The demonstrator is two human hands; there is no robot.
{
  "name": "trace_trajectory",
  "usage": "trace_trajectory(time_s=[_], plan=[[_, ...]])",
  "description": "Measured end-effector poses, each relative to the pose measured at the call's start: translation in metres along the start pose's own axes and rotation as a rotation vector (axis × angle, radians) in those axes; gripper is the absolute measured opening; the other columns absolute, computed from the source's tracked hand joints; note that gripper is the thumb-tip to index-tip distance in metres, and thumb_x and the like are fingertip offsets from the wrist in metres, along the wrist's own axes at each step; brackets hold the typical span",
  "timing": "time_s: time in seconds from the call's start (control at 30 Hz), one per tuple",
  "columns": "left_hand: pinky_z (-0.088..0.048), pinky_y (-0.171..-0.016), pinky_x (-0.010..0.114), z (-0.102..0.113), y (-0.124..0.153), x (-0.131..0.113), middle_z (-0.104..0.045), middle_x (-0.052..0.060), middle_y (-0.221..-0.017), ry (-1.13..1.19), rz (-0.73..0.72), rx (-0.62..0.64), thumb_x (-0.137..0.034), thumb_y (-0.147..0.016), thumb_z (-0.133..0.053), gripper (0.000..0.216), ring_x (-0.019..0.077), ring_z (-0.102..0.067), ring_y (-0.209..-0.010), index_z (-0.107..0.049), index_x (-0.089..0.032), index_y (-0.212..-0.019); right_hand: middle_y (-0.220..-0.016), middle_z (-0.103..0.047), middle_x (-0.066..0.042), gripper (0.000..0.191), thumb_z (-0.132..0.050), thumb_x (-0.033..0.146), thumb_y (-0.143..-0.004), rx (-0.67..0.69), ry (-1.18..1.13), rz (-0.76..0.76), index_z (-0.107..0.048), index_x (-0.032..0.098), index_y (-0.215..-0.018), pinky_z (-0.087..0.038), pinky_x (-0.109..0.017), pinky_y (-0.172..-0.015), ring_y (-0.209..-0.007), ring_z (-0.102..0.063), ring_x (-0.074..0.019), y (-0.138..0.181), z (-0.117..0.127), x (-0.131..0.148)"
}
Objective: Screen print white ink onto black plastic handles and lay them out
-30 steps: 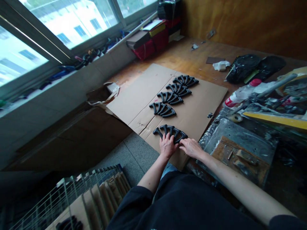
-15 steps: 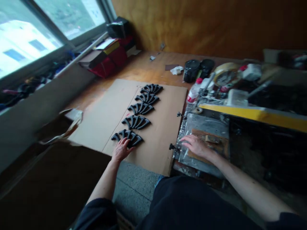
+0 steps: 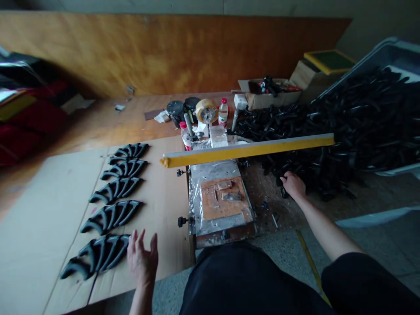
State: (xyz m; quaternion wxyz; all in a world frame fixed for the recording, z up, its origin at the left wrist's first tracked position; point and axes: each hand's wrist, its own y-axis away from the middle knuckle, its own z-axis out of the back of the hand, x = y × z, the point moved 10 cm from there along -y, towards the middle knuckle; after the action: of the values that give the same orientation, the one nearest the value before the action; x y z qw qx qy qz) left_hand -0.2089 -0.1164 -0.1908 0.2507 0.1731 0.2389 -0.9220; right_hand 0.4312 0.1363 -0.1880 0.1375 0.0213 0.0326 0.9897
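My left hand (image 3: pixel 142 258) is held up over the cardboard sheet (image 3: pixel 164 227), fingers spread and empty. Just left of it lies the nearest of several fanned rows of black curved pieces (image 3: pixel 111 253), which look like plastic handles. At the edge of a large heap of similar black parts (image 3: pixel 315 170), my right hand (image 3: pixel 294 186) has its fingers closed on a black piece (image 3: pixel 284 191), mostly hidden by the hand. Between my hands stands a metal printing jig with a brown base plate (image 3: pixel 210 205) carrying small blocks (image 3: pixel 231 197).
A long yellow bar (image 3: pixel 249 151) with a pale edge spans above the jig. Black knobs (image 3: pixel 182 222) stick out on its left side. Behind stand bottles (image 3: pixel 223 113), dark tubs (image 3: pixel 176 113) and a tape roll (image 3: pixel 206 111). A tilted plastic bin (image 3: pixel 390 41) spills parts at right.
The view has swung right. My left hand has come off the nearest row and opened. My right hand has moved from beside the jig to the heap and closed on a black piece.
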Motion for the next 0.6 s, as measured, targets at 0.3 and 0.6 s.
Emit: trace_trajectory(time_s=[0.3, 0.6], plan=[[-0.042, -0.107, 0.044, -0.02, -0.03, -0.118, -0.057, 0.013, -0.139, 0.251, -0.095, 0.061, -0.04, -0.092, -0.052, 0.036, 0.025, -0.052, -0.129, -0.061, -0.02, -0.12, -0.114, -0.067, -0.017, 0.037, -0.051, 0.031, -0.094, -0.084, -0.259, 0.136, -0.059, 0.011, -0.125, -0.044, -0.036, -0.091, -0.108, -0.058, -0.0278, 0.004, -0.009, 0.033], [-0.048, -0.069, 0.023, 0.046, -0.125, -0.241, -0.062, 0.0, -0.07, 0.887, -0.015, -0.049, -0.047, -0.096, -0.045, 0.039, 0.0099, -0.059, -0.066, -0.063, -0.016, -0.112, -0.107, -0.067, -0.009, 0.037, -0.041, 0.022, -0.098, 0.062, -0.197, 1.195, -0.067, 0.025, -0.124, -0.043, -0.035, -0.088, -0.101, -0.056, -0.0229, 0.149, 0.026, 0.267]])
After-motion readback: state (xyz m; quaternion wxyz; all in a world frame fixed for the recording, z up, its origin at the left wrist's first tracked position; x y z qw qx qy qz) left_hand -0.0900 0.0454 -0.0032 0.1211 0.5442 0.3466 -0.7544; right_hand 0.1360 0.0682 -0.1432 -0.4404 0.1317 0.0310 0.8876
